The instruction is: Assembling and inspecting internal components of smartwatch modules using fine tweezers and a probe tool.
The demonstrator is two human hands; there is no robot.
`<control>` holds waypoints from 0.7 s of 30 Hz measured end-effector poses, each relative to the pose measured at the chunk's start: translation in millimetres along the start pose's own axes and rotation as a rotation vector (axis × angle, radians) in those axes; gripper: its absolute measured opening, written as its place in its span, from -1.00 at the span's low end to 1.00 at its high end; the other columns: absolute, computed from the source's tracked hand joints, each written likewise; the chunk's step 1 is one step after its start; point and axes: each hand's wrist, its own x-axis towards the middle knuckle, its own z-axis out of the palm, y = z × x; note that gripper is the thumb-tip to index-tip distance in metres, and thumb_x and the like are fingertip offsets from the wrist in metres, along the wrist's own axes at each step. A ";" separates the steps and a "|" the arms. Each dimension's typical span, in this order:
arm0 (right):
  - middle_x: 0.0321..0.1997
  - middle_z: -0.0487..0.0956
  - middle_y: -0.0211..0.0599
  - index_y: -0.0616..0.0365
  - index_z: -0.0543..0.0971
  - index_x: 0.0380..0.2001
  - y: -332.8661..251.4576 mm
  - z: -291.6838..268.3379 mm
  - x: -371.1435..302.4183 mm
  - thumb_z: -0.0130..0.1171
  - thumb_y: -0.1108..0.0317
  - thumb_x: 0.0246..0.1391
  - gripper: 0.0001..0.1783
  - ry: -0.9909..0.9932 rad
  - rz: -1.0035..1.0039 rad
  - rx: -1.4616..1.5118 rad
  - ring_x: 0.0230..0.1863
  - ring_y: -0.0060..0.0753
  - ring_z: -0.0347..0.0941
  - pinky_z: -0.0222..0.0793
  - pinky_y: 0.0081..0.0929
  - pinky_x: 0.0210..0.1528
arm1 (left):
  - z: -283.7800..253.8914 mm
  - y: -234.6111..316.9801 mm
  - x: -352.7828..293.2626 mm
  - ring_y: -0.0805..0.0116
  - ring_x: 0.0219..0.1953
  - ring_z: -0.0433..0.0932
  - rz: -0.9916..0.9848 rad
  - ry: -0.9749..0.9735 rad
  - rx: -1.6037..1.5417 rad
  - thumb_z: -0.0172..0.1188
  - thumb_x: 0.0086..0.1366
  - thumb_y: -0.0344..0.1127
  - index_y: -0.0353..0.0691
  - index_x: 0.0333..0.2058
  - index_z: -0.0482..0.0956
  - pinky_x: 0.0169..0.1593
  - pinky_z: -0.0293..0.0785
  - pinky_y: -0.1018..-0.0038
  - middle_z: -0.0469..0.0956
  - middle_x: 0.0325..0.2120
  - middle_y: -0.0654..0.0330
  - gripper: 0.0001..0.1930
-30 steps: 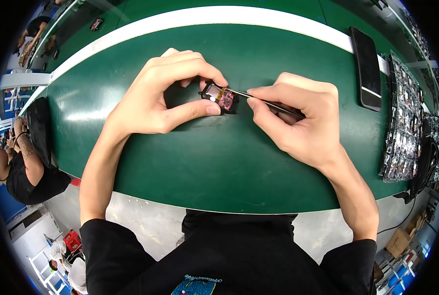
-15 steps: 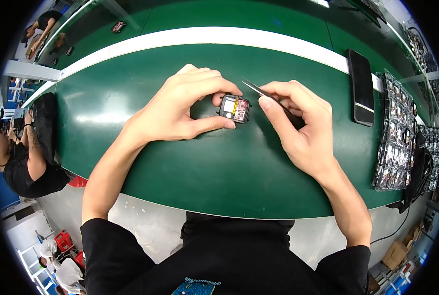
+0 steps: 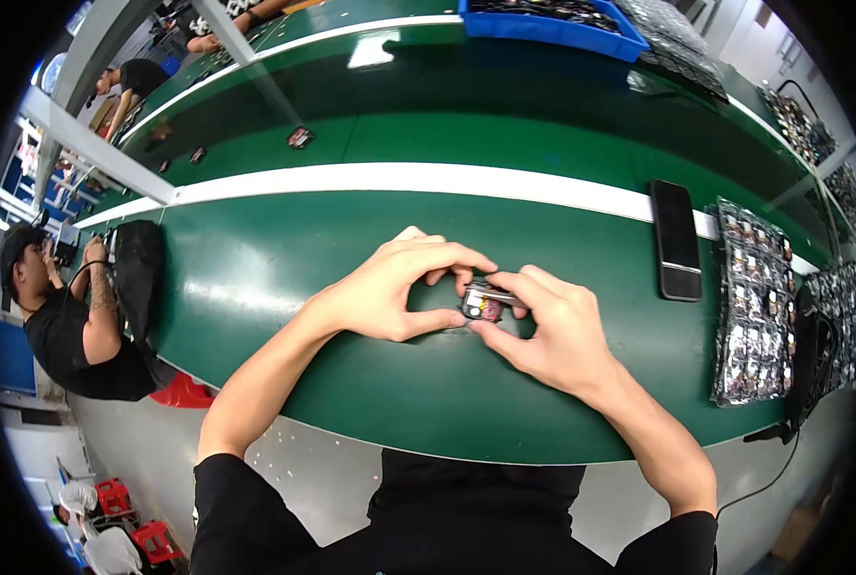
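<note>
Over the green tabletop (image 3: 351, 393), my left hand (image 3: 380, 290) grips a small square watch body (image 3: 479, 308) between fingers and thumb at its left side. Its back is off, showing a pale block, a yellow strip and reddish parts inside. My right hand (image 3: 560, 331) is closed on metal tweezers (image 3: 498, 297), which lie across the watch body's upper part. The right thumb and fingertips touch or nearly touch its right edge. Fingers and tweezers hide part of the inside.
A black phone (image 3: 675, 240) lies right of my hands, beside plastic trays of small parts (image 3: 753, 307) and a black cable (image 3: 811, 350). A white rail (image 3: 399, 177) divides the table from a green conveyor carrying small devices (image 3: 299, 137). Beyond stands a blue bin (image 3: 552, 27). A co-worker (image 3: 88, 326) sits left.
The tweezers and my right hand have moved left from beside the watch body onto it. The view has tilted up, bringing the blue bin into sight.
</note>
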 end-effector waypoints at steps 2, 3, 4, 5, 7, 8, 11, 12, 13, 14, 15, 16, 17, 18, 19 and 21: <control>-0.30 0.68 -0.30 0.18 0.75 0.01 5.6 3.9 -1.0 0.68 0.27 -0.01 -0.49 0.016 -0.028 0.030 -0.40 -0.34 0.63 0.60 -0.37 -0.33 | -4.8 0.0 -1.0 0.36 -0.22 0.50 0.010 -0.020 0.023 0.62 0.15 -0.30 -0.04 0.28 0.69 0.11 0.35 0.34 0.71 -0.20 0.36 -0.33; -0.27 0.69 -0.29 0.18 0.74 0.01 7.4 5.0 -0.6 0.66 0.24 0.01 -0.49 0.014 -0.047 0.045 -0.38 -0.29 0.66 0.61 -0.34 -0.31 | -9.0 3.6 -3.1 0.37 -0.24 0.50 -0.045 -0.019 -0.003 0.61 0.12 -0.32 -0.05 0.26 0.70 0.10 0.35 0.34 0.72 -0.19 0.34 -0.33; -0.24 0.69 -0.27 0.18 0.73 0.01 7.2 1.4 -1.6 0.65 0.21 0.03 -0.49 -0.013 -0.015 0.034 -0.35 -0.25 0.67 0.62 -0.31 -0.28 | -10.7 0.3 0.2 0.37 -0.26 0.49 -0.029 -0.012 -0.039 0.60 0.10 -0.34 -0.08 0.24 0.72 0.09 0.35 0.34 0.73 -0.18 0.32 -0.34; -0.21 0.69 -0.25 0.19 0.71 0.00 7.5 -2.0 -1.2 0.63 0.17 0.05 -0.49 -0.038 0.003 0.037 -0.32 -0.21 0.69 0.63 -0.27 -0.25 | -10.9 -1.7 -0.1 0.36 -0.27 0.50 -0.041 0.011 -0.059 0.58 0.09 -0.35 -0.11 0.22 0.73 0.07 0.37 0.33 0.74 -0.16 0.31 -0.36; -0.18 0.69 -0.22 0.20 0.69 0.00 3.7 -13.8 -2.8 0.60 0.12 0.08 -0.48 -0.044 0.021 0.028 -0.26 -0.17 0.72 0.65 -0.24 -0.20 | -11.1 -3.2 -1.2 0.34 -0.24 0.57 -0.084 0.112 -0.164 0.54 0.13 -0.43 -0.23 0.14 0.75 0.02 0.50 0.37 0.72 -0.18 0.19 -0.46; -0.20 0.68 -0.21 0.20 0.69 -0.01 1.8 -22.1 -3.4 0.61 0.15 0.09 -0.50 -0.068 0.062 0.033 -0.25 -0.18 0.74 0.65 -0.24 -0.22 | -11.7 -4.0 0.3 0.34 -0.21 0.60 -0.068 0.181 -0.071 0.53 0.16 -0.46 -0.26 0.11 0.76 0.00 0.53 0.41 0.71 -0.20 0.16 -0.51; -0.18 0.69 -0.23 0.20 0.70 0.00 -1.4 -60.0 -11.5 0.61 0.17 0.10 -0.52 0.088 0.013 -0.053 -0.25 -0.19 0.74 0.64 -0.27 -0.23 | -30.9 -30.2 3.1 0.10 0.04 0.65 -0.003 0.393 0.241 0.52 0.22 -0.41 -0.26 0.05 0.74 0.19 0.51 0.27 0.69 -0.05 0.07 -0.60; -0.17 0.71 -0.24 0.20 0.72 -0.02 3.9 -76.1 -16.2 0.62 0.19 0.09 -0.53 0.167 0.000 -0.083 -0.27 -0.23 0.73 0.64 -0.32 -0.24 | -37.9 -36.8 6.3 0.03 0.15 0.60 -0.045 0.457 0.421 0.51 0.24 -0.38 -0.26 0.07 0.72 0.29 0.44 0.20 0.66 0.04 0.06 -0.59; -0.18 0.73 -0.26 0.21 0.74 -0.05 7.3 -96.8 -20.5 0.64 0.19 0.06 -0.54 0.194 0.056 -0.125 -0.28 -0.30 0.72 0.63 -0.36 -0.24 | -47.1 -45.7 9.7 -0.04 0.27 0.56 -0.088 0.520 0.600 0.50 0.26 -0.35 -0.25 0.09 0.70 0.40 0.37 0.13 0.63 0.13 0.04 -0.58; -0.22 0.75 -0.27 0.21 0.77 -0.09 15.8 -112.8 -19.5 0.65 0.22 0.03 -0.57 0.259 0.066 -0.121 -0.33 -0.39 0.66 0.57 -0.39 -0.28 | -61.9 -67.0 0.4 -0.06 0.41 0.44 -0.168 0.545 0.704 0.50 0.29 -0.29 -0.20 0.18 0.67 0.50 0.25 0.06 0.56 0.28 0.04 -0.51; -0.19 0.76 -0.11 0.24 0.76 -0.10 19.0 -137.8 -18.7 0.58 0.11 0.04 -0.52 0.215 0.206 -0.123 -0.16 -0.09 0.77 0.67 -0.15 -0.07 | -75.3 -80.9 -7.7 -0.06 0.49 0.37 -0.278 0.576 0.726 0.50 0.33 -0.22 -0.13 0.28 0.62 0.52 0.25 0.04 0.49 0.39 0.03 -0.44; -0.20 0.76 -0.09 0.26 0.77 -0.08 34.3 -155.9 -19.6 0.58 0.11 0.02 -0.50 0.246 0.289 -0.211 -0.17 -0.11 0.77 0.68 -0.19 -0.06 | -88.6 -101.0 -18.8 -0.06 0.52 0.34 -0.346 0.617 0.767 0.48 0.36 -0.17 -0.10 0.33 0.59 0.53 0.24 0.02 0.46 0.43 0.04 -0.41; -0.22 0.77 -0.06 0.27 0.78 -0.08 46.3 -182.9 -20.7 0.58 0.11 0.02 -0.50 0.302 0.306 -0.300 -0.15 -0.11 0.78 0.68 -0.19 -0.05 | -100.8 -125.2 -21.5 -0.05 0.55 0.31 -0.393 0.658 0.793 0.46 0.40 -0.12 -0.07 0.37 0.56 0.54 0.23 0.01 0.43 0.47 0.05 -0.39; -0.23 0.79 -0.07 0.25 0.80 -0.08 69.0 -204.9 -27.7 0.58 0.12 0.02 -0.52 0.413 0.308 -0.364 -0.16 -0.11 0.79 0.68 -0.18 -0.06 | -116.2 -148.1 -27.1 -0.04 0.56 0.29 -0.450 0.693 0.814 0.44 0.43 -0.07 -0.06 0.41 0.53 0.55 0.23 0.00 0.41 0.49 0.05 -0.37; -0.34 0.81 -0.19 0.31 0.80 -0.06 79.4 -232.6 -30.7 0.63 0.22 0.05 -0.54 0.436 0.420 -0.419 -0.41 -0.45 0.61 0.57 -0.42 -0.24 | -128.7 -168.3 -29.0 -0.03 0.58 0.28 -0.504 0.728 0.832 0.42 0.46 -0.03 -0.04 0.44 0.51 0.55 0.23 -0.01 0.39 0.51 0.05 -0.35; -0.36 0.82 -0.13 0.30 0.82 -0.13 119.0 -280.3 -45.8 0.62 0.10 0.07 -0.52 0.508 0.577 -0.534 -0.37 -0.28 0.74 0.63 -0.31 -0.18 | -143.7 -193.6 -32.5 -0.06 0.53 0.35 -0.561 0.758 0.789 0.40 0.49 0.03 -0.05 0.44 0.50 0.52 0.28 -0.01 0.48 0.44 0.04 -0.35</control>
